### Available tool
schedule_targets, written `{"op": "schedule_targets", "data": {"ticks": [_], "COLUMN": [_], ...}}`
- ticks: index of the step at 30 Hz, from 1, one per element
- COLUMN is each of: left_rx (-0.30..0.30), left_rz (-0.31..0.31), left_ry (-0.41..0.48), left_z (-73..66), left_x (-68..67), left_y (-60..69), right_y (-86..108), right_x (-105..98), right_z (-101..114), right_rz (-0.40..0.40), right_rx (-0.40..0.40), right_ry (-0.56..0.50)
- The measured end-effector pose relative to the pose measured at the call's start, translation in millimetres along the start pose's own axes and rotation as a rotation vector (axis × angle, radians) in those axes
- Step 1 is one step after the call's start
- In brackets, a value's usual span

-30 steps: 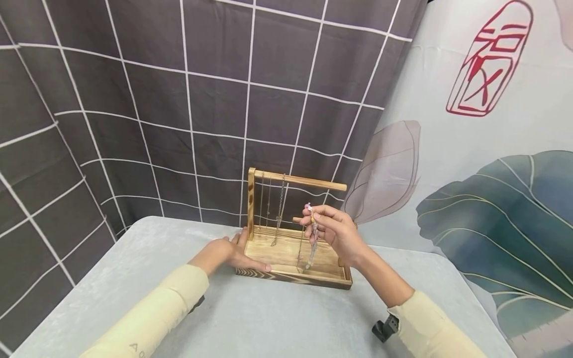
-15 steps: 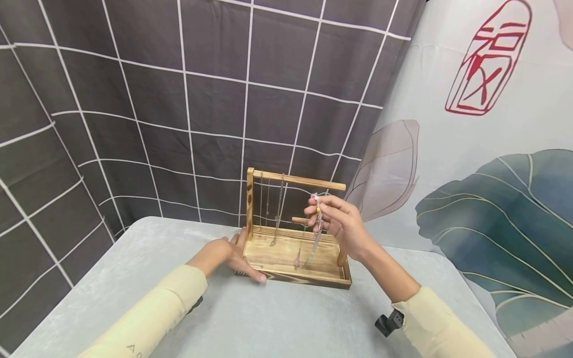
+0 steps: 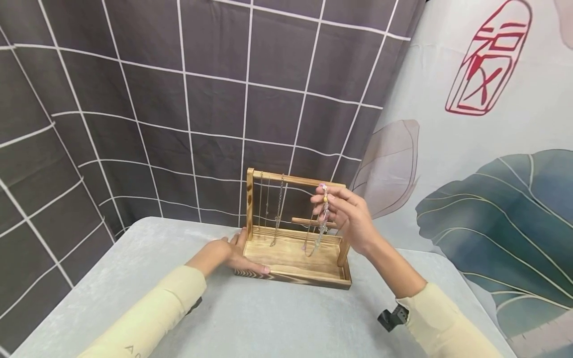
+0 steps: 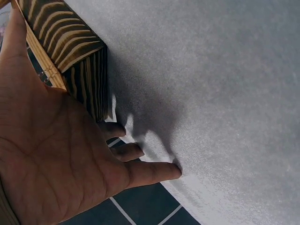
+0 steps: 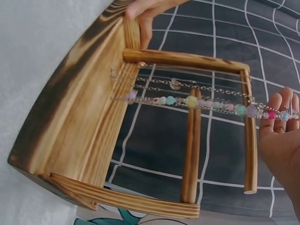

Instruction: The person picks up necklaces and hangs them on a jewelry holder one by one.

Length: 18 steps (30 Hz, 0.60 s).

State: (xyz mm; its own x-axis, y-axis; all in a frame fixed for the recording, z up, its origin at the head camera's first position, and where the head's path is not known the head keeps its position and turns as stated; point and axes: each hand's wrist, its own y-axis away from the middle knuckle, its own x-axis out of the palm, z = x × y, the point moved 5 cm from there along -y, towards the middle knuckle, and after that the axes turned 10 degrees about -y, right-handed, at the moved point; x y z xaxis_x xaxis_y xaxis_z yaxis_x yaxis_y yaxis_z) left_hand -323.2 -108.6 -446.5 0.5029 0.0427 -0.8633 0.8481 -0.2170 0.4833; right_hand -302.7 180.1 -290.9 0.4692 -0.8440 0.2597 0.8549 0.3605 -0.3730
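Chains (image 3: 278,219) are already hung on the top bar (image 3: 304,181); the beads (image 5: 191,101), pinched by the right hand (image 3: 352,216) near it, are seemingly left unhung (tray (image 3: 309,280) touched by the left hand (image 3: 229,253), fingers (image 4: 152,173) outstretched).

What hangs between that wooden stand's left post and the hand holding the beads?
Thin chains hang there from the top bar, between the left post and the right hand pinching the beads; the head view shows it.
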Motion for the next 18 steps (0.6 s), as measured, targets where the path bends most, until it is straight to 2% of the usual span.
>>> {"op": "schedule_targets", "data": {"ticks": [4, 11, 18], "left_rx": [0.017, 0.003, 0.028], "left_rz": [-0.010, -0.009, -0.037], "left_ry": [0.011, 0.004, 0.038], "left_z": [-5.4, -3.1, -6.5], "left_x": [-7.2, -2.1, -7.0], "left_y": [16.1, 10.0, 15.4], "right_y": [-3.0, -7.7, -12.5], "right_x": [0.4, 3.6, 4.5], "right_z": [6.3, 16.8, 32.0], "right_rz": [-0.012, -0.022, -0.062], "right_rx": [-0.024, -0.046, -0.083], "right_ry": [0.008, 0.008, 0.015]}}
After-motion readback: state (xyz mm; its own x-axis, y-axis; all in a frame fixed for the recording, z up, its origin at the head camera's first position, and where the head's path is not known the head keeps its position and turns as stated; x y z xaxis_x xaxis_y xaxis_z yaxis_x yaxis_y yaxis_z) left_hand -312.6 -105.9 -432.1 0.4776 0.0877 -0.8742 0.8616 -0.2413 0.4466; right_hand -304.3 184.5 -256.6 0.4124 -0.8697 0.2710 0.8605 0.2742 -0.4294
